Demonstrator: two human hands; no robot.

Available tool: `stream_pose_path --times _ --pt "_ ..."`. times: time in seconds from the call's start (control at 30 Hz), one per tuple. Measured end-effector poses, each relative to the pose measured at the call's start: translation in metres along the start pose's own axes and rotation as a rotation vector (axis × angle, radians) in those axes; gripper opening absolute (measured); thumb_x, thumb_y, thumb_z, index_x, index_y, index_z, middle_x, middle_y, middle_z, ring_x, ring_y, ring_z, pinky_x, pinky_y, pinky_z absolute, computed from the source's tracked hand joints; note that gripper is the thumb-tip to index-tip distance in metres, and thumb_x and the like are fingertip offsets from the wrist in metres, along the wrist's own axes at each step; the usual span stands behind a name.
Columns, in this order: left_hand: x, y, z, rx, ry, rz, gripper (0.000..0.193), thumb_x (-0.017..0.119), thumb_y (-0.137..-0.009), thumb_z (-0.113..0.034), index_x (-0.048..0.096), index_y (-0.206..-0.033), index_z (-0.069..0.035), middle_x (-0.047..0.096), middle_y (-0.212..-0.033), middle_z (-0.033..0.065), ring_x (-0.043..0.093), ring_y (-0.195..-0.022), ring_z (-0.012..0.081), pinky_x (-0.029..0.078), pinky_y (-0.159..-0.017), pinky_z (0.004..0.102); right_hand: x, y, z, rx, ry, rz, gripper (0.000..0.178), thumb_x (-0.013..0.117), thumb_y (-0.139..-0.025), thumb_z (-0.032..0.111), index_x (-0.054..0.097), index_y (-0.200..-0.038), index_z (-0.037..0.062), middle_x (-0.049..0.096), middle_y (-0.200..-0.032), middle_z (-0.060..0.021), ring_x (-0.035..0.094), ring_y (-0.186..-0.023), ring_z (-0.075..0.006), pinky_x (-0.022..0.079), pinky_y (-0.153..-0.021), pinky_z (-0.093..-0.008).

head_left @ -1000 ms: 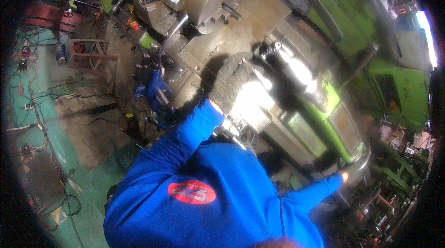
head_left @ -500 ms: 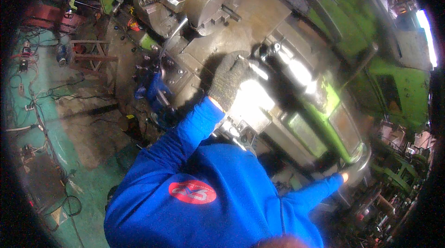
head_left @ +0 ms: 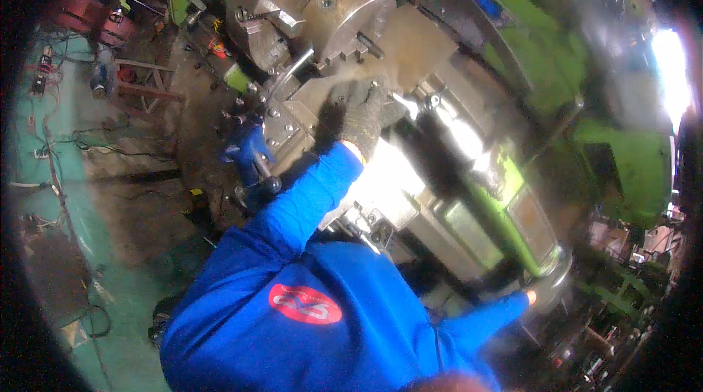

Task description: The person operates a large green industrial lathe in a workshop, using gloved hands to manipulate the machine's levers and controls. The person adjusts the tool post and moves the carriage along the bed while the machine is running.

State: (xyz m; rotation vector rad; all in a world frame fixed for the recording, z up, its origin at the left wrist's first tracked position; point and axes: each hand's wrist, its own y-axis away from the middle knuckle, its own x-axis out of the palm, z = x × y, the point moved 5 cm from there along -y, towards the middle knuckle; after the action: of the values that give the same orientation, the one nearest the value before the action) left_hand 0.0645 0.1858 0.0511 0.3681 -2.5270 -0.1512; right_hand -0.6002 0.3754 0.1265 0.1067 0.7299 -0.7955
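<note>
My left hand (head_left: 361, 115), in a dark grey knit glove, is closed around a slim shiny metal rod (head_left: 405, 105). The rod's bright end sticks out to the right, close to the nose of the lathe's tailstock (head_left: 505, 179); glare hides its exact shape. Beyond the hand sits the big steel lathe chuck (head_left: 344, 15) with its stepped jaws. My right arm reaches out to the lower right, where my right hand (head_left: 542, 294) is at the round handwheel (head_left: 560, 275) on the tailstock's end. Blur hides its fingers.
A curved metal pipe (head_left: 293, 69) rises near the chuck, left of my left hand. A blue part (head_left: 247, 152) with bolts and levers lies beside my left forearm. Cables run over the green floor (head_left: 121, 304). The green machine body (head_left: 622, 165) stands at right.
My left hand with the rod has moved slightly toward the chuck. The whole view has shifted a little. My right hand stays by the handwheel.
</note>
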Motion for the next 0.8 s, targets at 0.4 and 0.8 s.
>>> stream_pose_path --times 0.4,0.8 --pt "0.004 -0.03 0.009 0.075 -0.091 -0.1 0.027 0.061 -0.102 -0.014 0.055 -0.129 -0.01 0.059 -0.124 0.0119 0.066 -0.116 0.0291 0.061 -0.093 0.0482 -0.005 0.016 0.015 0.137 -0.19 -0.214 0.066 0.056 -0.096 0.065 0.07 -0.132 0.0115 0.07 -0.127 -0.0096 0.067 -0.11 -0.0254 0.056 -0.094 -0.0431" --pt "0.024 -0.041 0.018 -0.168 0.297 -0.184 0.046 0.061 -0.105 -0.019 0.044 -0.148 -0.013 0.058 -0.128 0.0131 0.067 -0.111 0.0286 0.06 -0.092 0.0439 0.022 0.044 0.082 0.187 -0.127 -0.112 0.049 0.052 -0.101 0.051 0.073 -0.132 0.0196 0.066 -0.135 -0.0114 0.066 -0.116 -0.0303 0.058 -0.095 -0.0486"
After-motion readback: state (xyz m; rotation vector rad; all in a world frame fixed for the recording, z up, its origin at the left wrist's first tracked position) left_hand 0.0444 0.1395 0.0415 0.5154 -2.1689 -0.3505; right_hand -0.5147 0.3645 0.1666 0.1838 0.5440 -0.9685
